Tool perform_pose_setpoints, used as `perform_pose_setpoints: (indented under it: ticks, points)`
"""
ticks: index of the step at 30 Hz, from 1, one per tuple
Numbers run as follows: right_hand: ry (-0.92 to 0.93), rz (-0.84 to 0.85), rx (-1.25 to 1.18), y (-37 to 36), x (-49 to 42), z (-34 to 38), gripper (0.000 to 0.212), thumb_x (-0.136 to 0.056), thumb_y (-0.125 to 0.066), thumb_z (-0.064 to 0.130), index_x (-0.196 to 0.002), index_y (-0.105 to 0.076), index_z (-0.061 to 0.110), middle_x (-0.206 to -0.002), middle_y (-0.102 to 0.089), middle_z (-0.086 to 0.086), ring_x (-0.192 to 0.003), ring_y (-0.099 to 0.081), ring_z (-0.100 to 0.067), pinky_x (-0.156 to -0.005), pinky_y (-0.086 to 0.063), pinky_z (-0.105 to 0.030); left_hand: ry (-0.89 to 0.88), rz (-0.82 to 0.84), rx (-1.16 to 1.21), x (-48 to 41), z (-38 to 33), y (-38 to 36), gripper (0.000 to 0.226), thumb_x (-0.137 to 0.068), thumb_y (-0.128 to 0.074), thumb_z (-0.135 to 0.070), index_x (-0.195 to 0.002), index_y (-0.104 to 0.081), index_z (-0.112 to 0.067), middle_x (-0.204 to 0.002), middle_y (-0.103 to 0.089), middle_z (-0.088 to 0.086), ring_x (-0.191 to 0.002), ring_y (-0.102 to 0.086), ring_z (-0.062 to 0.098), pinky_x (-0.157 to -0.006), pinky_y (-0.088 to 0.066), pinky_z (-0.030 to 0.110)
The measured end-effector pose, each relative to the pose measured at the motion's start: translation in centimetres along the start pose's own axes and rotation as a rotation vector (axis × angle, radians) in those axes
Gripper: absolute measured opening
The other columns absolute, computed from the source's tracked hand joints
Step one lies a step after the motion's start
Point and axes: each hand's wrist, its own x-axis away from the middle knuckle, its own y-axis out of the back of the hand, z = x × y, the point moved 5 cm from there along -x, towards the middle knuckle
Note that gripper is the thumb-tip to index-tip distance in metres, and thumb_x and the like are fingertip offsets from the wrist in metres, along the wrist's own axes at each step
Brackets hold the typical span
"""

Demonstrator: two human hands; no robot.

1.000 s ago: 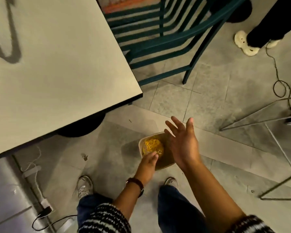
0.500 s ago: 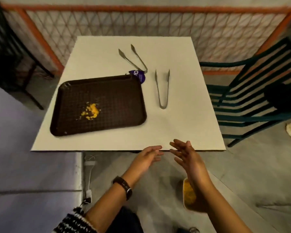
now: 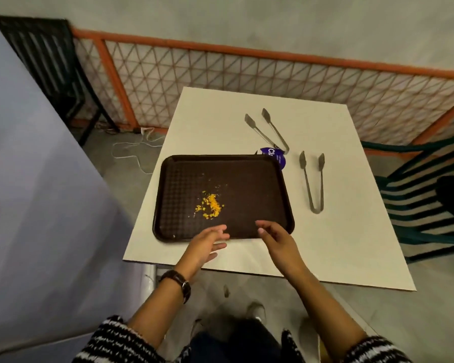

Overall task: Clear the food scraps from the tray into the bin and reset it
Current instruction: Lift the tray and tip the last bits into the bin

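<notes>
Left hand (image 3: 206, 244) and right hand (image 3: 275, 238) both spread loosely open, holding nothing, fingertips over the near rim of the brown tray (image 3: 249, 195). Just beyond the left fingers (image 3: 220, 228), a small heap of yellow food scraps (image 3: 210, 207) on the tray floor, untouched. Past the right fingers (image 3: 263, 226) and off to their right, 2 pairs of metal tongs (image 3: 312, 183) flat on the white table (image 3: 351, 231), the farther pair (image 3: 269, 131) beside a purple wrapper (image 3: 274, 156) at the tray's far corner.

The tray (image 3: 247, 184) hides most of the purple packet (image 3: 274, 156).
</notes>
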Motion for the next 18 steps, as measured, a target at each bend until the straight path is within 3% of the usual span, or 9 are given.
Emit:
perform_pose_setpoints:
  ticks: [3,7,10,15,18]
  points:
    - [0.045,0.036,0.103,0.2,-4.7,0.5,0.024,-0.094,-0.052,0.019,-0.114,-0.062,0.014,-0.116,-0.056,0.002,-0.097,-0.05,-0.003,-0.074,-0.035,0.001,0.076,-0.001,0.015,-1.4,1.5,1.1,0.03,-0.095,-0.039,-0.033,-0.12,-0.055,-0.026,-0.119,-0.062,-0.003,-0.112,-0.056,0.016,-0.097,-0.038,0.036]
    - [0.062,0.062,0.191,0.5,-13.0,1.1,0.026,-0.093,-0.052,0.016,-0.117,-0.06,0.01,-0.124,-0.058,-0.008,-0.101,-0.052,-0.008,-0.089,-0.039,-0.02,0.216,-0.016,0.013,-3.3,2.7,1.6,0.029,-0.094,-0.042,-0.033,-0.117,-0.057,-0.023,-0.117,-0.063,0.0,-0.105,-0.058,0.016,-0.078,-0.04,0.028]
    - [0.103,0.119,0.354,0.5,-20.1,2.0,0.031,-0.092,-0.053,0.016,-0.121,-0.057,0.008,-0.133,-0.053,-0.012,-0.118,-0.053,-0.023,-0.101,-0.039,-0.029,0.334,-0.061,0.06,-4.8,3.4,1.6,0.024,-0.093,-0.046,-0.034,-0.108,-0.059,-0.021,-0.111,-0.062,0.001,-0.095,-0.057,0.015,-0.076,-0.039,0.029]
    - [0.241,0.234,0.736,-0.8,-29.5,2.3,0.046,-0.09,-0.05,0.01,-0.136,-0.045,0.007,-0.15,-0.032,-0.016,-0.137,-0.032,-0.034,-0.116,-0.024,-0.043,0.436,-0.134,0.105,-7.1,4.2,2.1,0.026,-0.092,-0.048,-0.032,-0.109,-0.061,-0.017,-0.108,-0.062,0.002,-0.084,-0.058,0.014,-0.067,-0.039,0.026]
    - [0.226,0.319,0.929,-1.4,-32.3,1.2,0.057,-0.09,-0.047,0.008,-0.144,-0.03,0.008,-0.153,-0.026,-0.016,-0.141,-0.023,-0.033,-0.117,-0.015,-0.049,0.456,-0.156,0.166,-7.8,4.8,2.6,0.024,-0.093,-0.045,-0.03,-0.104,-0.062,-0.017,-0.108,-0.062,0.0,-0.093,-0.058,0.017,-0.071,-0.042,0.028]
